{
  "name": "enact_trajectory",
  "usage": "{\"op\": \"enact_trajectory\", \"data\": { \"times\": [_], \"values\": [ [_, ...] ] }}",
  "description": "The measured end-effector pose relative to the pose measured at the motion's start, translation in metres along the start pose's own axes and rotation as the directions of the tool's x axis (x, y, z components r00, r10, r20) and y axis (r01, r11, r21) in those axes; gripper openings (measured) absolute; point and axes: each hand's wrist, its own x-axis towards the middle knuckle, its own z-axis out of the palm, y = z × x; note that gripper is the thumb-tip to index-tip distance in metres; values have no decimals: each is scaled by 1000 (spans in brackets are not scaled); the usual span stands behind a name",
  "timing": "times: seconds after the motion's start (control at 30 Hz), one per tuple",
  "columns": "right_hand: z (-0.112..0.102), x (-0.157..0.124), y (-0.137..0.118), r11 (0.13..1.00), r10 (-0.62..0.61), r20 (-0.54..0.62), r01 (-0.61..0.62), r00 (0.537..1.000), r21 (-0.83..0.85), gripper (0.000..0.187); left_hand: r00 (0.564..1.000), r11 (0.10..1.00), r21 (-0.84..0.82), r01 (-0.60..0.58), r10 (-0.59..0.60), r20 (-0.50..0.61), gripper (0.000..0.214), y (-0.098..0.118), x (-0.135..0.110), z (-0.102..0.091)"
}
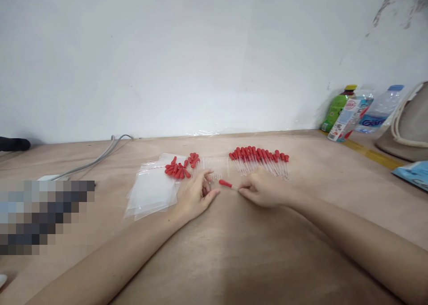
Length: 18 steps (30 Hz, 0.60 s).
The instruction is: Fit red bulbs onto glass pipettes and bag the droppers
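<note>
My right hand pinches a glass dropper by its clear tube, and the red rubber bulb on its other end points left. My left hand is open beside it, thumb and fingers apart, with nothing between them. Behind the left hand lies a row of clear glass tubes without bulbs. Loose red rubber bulbs are heaped to their left, with a smaller cluster against the tubes. Beyond my right hand, several droppers with red bulbs lie side by side in a row.
Clear zip bags lie under and beside the loose bulbs. A grey cable runs across the table at left. Bottles, a carton, a bag and a blue packet stand or lie at right. A white wall rises behind.
</note>
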Motion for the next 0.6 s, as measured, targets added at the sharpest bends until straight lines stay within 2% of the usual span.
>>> {"op": "enact_trajectory", "data": {
  "times": [0.07, 0.13, 0.17, 0.23, 0.3, 0.4, 0.6],
  "values": [
    [-5, 4, 13, 976, 162, 18, -163, 987, 148, 27, 999, 999, 29, 36, -37, 24, 33, 1, 1, -1],
    [-5, 12, 23, 912, 325, -16, -309, 946, 272, 27, 995, 997, 76, 8, -15, 95, 15, 4, 3, -2],
    [-4, 18, 26, 881, 394, -45, -364, 918, 302, 27, 991, 995, 94, -11, -2, 132, 8, 5, 3, -3],
    [2, 31, 28, 847, 493, -116, -445, 862, 292, 27, 984, 994, 108, -28, 8, 177, 7, 7, 4, -4],
    [9, 45, 27, 841, 538, -204, -501, 818, 205, 26, 983, 995, 101, -25, 6, 185, 9, 8, 4, -5],
    [18, 65, 23, 830, 543, -290, -556, 788, 43, 26, 982, 996, 82, -27, 11, 189, 8, 5, 3, -7],
    [29, 84, 26, 793, 566, -306, -607, 765, -50, 27, 980, 997, 76, -30, 15, 198, 11, -1, 1, -6]
  ]
}}
